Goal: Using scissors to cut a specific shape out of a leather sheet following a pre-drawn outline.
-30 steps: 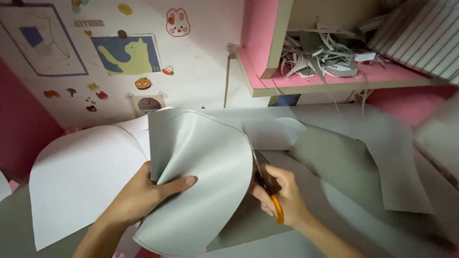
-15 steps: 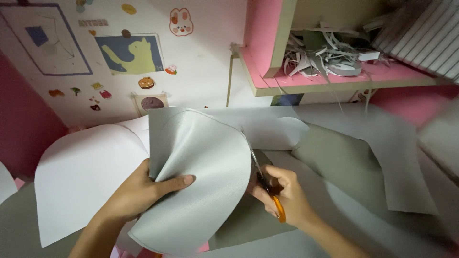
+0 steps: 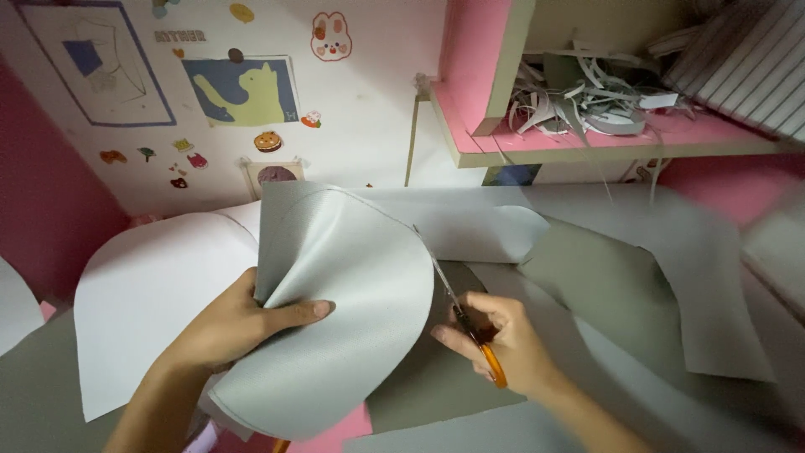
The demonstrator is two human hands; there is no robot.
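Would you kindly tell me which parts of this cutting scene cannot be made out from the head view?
- Scissors: most of the orange handle is hidden inside the right hand.
- Left hand: its fingers are hidden behind the curved grey sheet.
- Grey sheet: its lower edge is cut off by the bottom of the frame.
- Scrap strips on the pink shelf: too tangled to count.

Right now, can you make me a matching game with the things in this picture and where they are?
Things:
1. scissors
2. curved grey sheet
3. paper scraps
4. cat picture

Places:
A. on the pink shelf
B. stuck on the white wall
C. in the right hand
D. gripped by the left hand

Pairs: 1-C, 2-D, 3-A, 4-B
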